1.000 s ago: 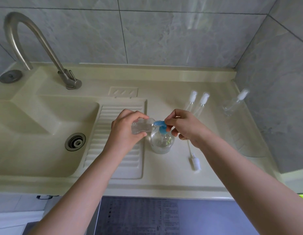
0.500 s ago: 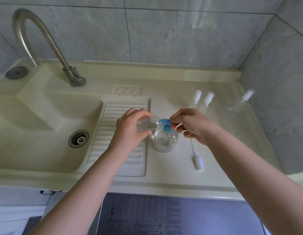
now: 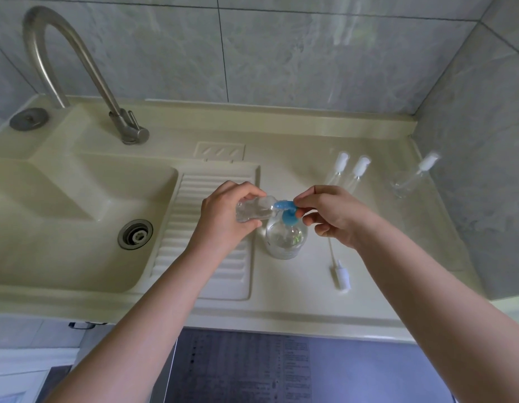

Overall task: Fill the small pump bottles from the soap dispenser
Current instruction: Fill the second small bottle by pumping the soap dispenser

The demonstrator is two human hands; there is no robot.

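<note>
At the centre of the frame the left hand (image 3: 223, 219) grasps a small clear bottle (image 3: 253, 212), fingers curled round its body, and holds it tipped on its side so that its open mouth meets the blue nozzle of the dispenser (image 3: 285, 237). Held like that, the soap can presumably run straight in rather than drip onto the counter (image 3: 368, 286). The right hand (image 3: 333, 216) sits just right of the pump, thumb and forefinger pinching the blue head, most likely to steady it and press it down; the other fingers are loosely curled. The dispenser stands upright on the counter, just right of the ribbed drainboard (image 3: 206, 248).

Below and right of the dispenser lies a white pump top (image 3: 341, 274) with its long tube, apparently taken off the held bottle to free the opening. Two capped bottles (image 3: 349, 170) stand side by side in the upper right, and a third (image 3: 412, 178) stands further right near the wall, apart from them. Whether any is filled cannot be told.
</note>
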